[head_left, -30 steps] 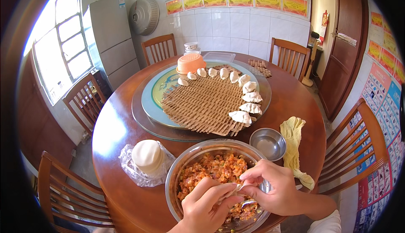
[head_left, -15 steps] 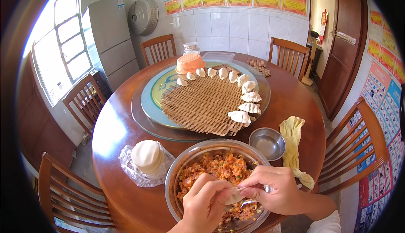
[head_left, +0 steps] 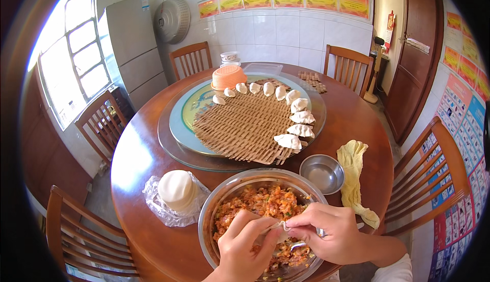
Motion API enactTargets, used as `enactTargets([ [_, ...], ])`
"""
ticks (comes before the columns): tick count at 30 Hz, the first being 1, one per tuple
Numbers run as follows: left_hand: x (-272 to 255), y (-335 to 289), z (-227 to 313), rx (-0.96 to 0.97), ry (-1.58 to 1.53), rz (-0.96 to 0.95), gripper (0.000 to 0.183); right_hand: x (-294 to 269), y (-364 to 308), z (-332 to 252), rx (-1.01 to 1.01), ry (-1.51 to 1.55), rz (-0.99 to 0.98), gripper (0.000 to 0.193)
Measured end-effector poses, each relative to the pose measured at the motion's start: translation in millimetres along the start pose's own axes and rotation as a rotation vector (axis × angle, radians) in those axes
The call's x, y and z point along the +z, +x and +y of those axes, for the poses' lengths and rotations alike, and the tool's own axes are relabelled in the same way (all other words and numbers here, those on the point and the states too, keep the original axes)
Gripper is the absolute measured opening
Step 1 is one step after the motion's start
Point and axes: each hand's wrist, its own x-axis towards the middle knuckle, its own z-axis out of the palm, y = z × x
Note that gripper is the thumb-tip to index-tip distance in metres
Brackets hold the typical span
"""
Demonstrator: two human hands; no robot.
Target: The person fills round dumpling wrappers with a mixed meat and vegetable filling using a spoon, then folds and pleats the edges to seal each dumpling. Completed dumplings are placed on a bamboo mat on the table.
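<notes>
Over the steel bowl (head_left: 205, 220) of orange-red minced filling (head_left: 265, 203), my left hand (head_left: 245, 243) and my right hand (head_left: 334, 233) pinch a partly folded dumpling (head_left: 280, 232) between them. Fingertips of both hands press its pale upper edge; my fingers cover much of the rest. Beneath my right hand a bit of shiny metal utensil (head_left: 299, 244) shows, its kind mostly hidden. Left of the bowl, a stack of round dumpling wrappers (head_left: 177, 190) rests on a clear plastic bag (head_left: 155, 211).
A woven tray (head_left: 240, 126) on the glass turntable (head_left: 178, 157) carries several finished dumplings (head_left: 288, 141) along its far and right edge. An orange basket (head_left: 228, 77) stands behind. Right of the filling are a small metal bowl (head_left: 322, 173) and a yellow cloth (head_left: 351, 172). Wooden chairs (head_left: 429, 177) surround the table.
My fingertips have shifted slightly along the dumpling's edge, and its rim now stands up as a small fold between them. Everything on the table has stayed in place.
</notes>
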Motion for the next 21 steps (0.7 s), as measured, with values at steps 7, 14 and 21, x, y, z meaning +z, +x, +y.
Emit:
enactTargets([
  [7,0.1,-0.3,-2.9,0.082,0.030,-0.015,0.013,3.3,0.4,2.7,-0.123,-0.145,0.011,0.022],
  [14,0.8,-1.7,1.0,0.034,0.013,-0.013,0.010,3.9,4.8,12.3,-0.156,-0.153,0.005,0.020],
  [21,-0.8,-0.5,-0.9,0.060,-0.013,-0.025,0.012,8.1,5.0,7.3,-0.176,-0.191,0.051,0.017],
])
